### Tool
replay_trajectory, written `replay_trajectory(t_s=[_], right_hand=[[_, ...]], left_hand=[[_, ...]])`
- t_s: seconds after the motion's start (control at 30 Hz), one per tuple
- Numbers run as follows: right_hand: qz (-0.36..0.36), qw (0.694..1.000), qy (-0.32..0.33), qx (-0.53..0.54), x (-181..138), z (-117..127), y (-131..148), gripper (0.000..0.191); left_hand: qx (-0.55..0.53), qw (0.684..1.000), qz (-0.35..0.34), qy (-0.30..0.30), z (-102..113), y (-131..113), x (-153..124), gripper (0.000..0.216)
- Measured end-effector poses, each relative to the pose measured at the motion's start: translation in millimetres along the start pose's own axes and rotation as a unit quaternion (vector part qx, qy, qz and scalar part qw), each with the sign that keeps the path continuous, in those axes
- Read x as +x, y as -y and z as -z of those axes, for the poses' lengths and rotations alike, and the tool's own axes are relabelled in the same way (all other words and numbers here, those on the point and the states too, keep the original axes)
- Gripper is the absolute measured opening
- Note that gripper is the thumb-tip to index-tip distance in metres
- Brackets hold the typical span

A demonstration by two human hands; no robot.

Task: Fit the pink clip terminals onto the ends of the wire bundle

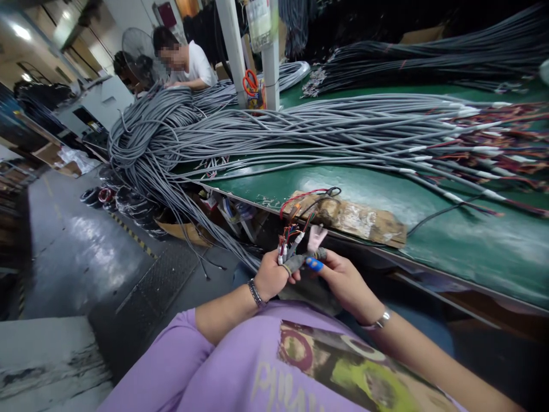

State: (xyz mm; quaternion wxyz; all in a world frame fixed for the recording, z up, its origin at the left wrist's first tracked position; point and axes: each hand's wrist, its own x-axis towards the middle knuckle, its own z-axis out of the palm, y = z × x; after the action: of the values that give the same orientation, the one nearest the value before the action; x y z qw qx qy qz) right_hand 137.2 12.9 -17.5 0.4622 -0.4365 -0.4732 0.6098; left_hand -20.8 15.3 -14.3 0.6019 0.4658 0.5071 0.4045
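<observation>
Grey cables with white-wrapped, multicoloured wire ends (294, 248) are gripped in the left hand (273, 277) and partly hidden by it. Whether anything is pinched by the right hand (343, 280), just beside, cannot be told. Beyond both, brown tape-patched cardboard (343, 216) is borne by the green surface (450, 246).

grey cables (293, 250), bunched, coloured wires (292, 231) bared
</observation>
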Motion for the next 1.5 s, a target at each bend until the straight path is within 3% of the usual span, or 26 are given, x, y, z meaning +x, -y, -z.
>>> replay_trajectory(t_s=[0.2, 0.33, 0.53, 0.77, 1.07, 1.23, 1.5], right_hand=[[-0.049, 0.997, 0.0, 0.058, 3.5, 2.4, -4.3, 0.038], [-0.053, 0.998, 0.015, 0.033, 4.3, 0.8, 0.6, 0.038], [-0.058, 0.997, -0.004, 0.056, 6.1, 0.0, 3.7, 0.038], [-0.097, 0.983, 0.053, 0.143, 0.2, 8.6, -2.4, 0.034], [-0.068, 0.995, 0.009, 0.073, 0.2, -5.0, -7.0, 0.031], [-0.058, 0.997, 0.026, 0.043, 0.6, -6.4, 0.8, 0.029], [-0.106, 0.991, -0.019, 0.079, 1.2, -10.7, 5.6, 0.035]], left_hand=[[0.092, 0.983, -0.039, 0.152, 9.6, -11.6, 0.2, 0.042], [0.16, 0.969, -0.05, 0.183, 13.7, -17.1, -2.4, 0.038], [0.063, 0.991, 0.021, 0.119, 7.3, -16.7, -3.9, 0.051], [0.022, 0.999, 0.013, 0.045, 10.4, -7.6, -3.3, 0.053], [0.024, 0.996, 0.01, 0.082, 9.8, -0.5, -7.4, 0.048], [0.083, 0.987, 0.01, 0.134, 9.3, -6.8, -11.0, 0.043], [0.046, 0.998, -0.022, 0.041, 6.0, -10.0, -13.7, 0.05]])
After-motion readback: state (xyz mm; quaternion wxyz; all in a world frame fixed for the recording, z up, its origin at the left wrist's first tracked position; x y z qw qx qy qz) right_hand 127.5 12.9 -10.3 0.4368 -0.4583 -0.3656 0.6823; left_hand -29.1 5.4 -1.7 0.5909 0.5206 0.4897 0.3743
